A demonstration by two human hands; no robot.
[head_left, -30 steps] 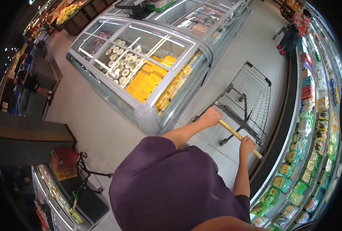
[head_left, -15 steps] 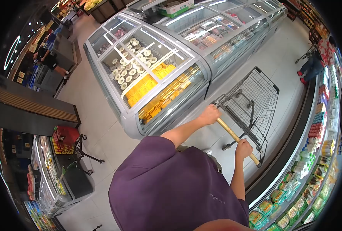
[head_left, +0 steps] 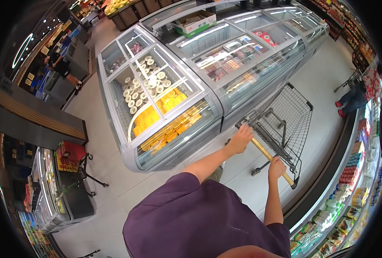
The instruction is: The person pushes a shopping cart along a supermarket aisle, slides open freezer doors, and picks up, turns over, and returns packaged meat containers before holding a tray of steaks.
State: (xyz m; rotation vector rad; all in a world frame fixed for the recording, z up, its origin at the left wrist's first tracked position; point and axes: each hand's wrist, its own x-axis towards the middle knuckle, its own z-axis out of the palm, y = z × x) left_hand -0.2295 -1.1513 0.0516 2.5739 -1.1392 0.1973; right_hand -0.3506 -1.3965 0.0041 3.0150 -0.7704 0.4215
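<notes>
A wire shopping cart [head_left: 287, 122] stands on the tiled floor in front of me, and no goods show in its basket. Across its near side runs a yellow handle bar [head_left: 262, 149]. My left hand [head_left: 241, 138] is closed around the bar's far-left end, close to the freezer. Lower down the same bar, my right hand [head_left: 277, 168] is wrapped round it near the other end. The undersides of both grips are hidden.
A glass-topped chest freezer [head_left: 156, 94] with yellow packs and round white-lidded tubs lies to the left. Along the right runs a refrigerated shelf [head_left: 328, 215] of packaged goods. Ahead right stands a person [head_left: 354, 96] by another cart. A red-basket cart [head_left: 73, 157] is at far left.
The freezer and shelves have shifted in view as I move forward with the cart. Both hands keep their hold on the handle bar.
</notes>
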